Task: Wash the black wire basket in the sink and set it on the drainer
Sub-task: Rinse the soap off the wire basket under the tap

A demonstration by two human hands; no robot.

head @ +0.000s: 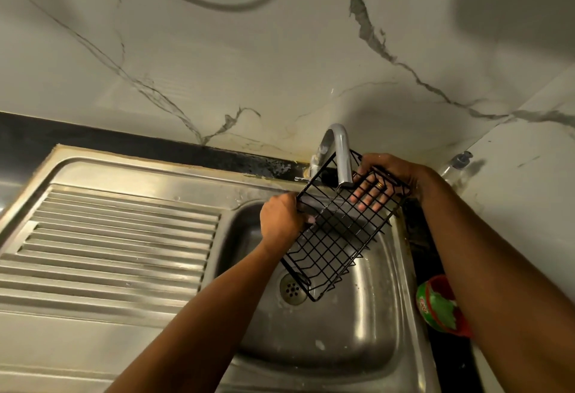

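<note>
The black wire basket (334,237) hangs tilted over the steel sink bowl (357,336), its far end up under the chrome tap spout (340,156). My left hand (281,218) grips the basket's left rim. My right hand (384,179) holds the far right end, its fingers seen through the mesh, one with a ring. The ribbed steel drainer (118,237) lies to the left of the bowl.
A round drain (292,290) sits in the bowl below the basket's near corner. A green and red container (438,308) stands on the dark counter right of the sink. A marble wall rises behind, with a small fitting (462,159) at the right.
</note>
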